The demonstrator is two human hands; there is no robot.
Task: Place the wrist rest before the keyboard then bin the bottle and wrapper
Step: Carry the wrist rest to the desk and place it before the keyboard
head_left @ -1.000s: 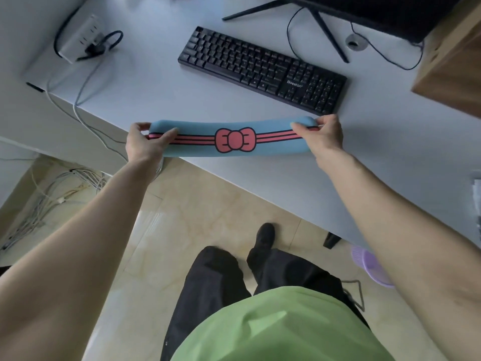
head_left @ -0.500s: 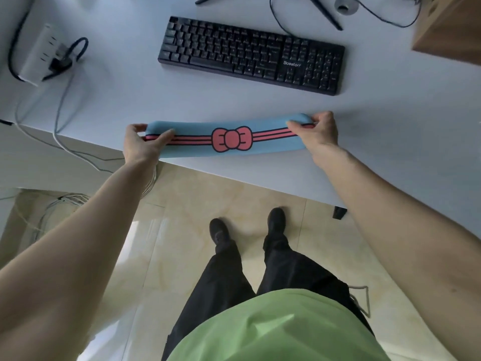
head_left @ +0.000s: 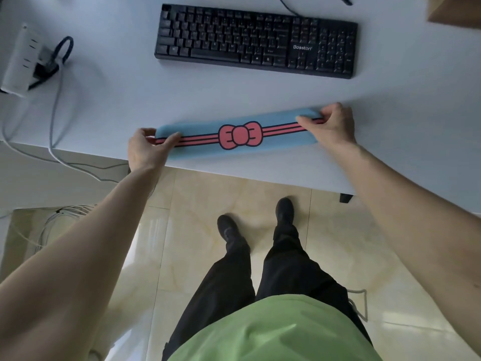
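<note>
A long blue wrist rest (head_left: 203, 149) with a pink bow and pink stripes lies across the near edge of the white desk (head_left: 125, 105). My left hand (head_left: 145, 149) grips its left end and my right hand (head_left: 330, 123) grips its right end. The black keyboard (head_left: 256, 40) sits farther back on the desk, a clear gap of bare desk away from the rest. The rest is tilted, its right end closer to the keyboard. No bottle or wrapper is in view.
A white power strip (head_left: 18, 63) with a black plug and grey cables sits at the desk's left. A wooden box corner (head_left: 455, 9) shows at top right. Below the desk edge are tiled floor, my legs and a bundle of cables (head_left: 52, 222).
The view has shifted so the keyboard sits more squarely ahead. Both hands keep hold of the wrist rest, which stays near the desk's front edge, its right end now slightly farther in.
</note>
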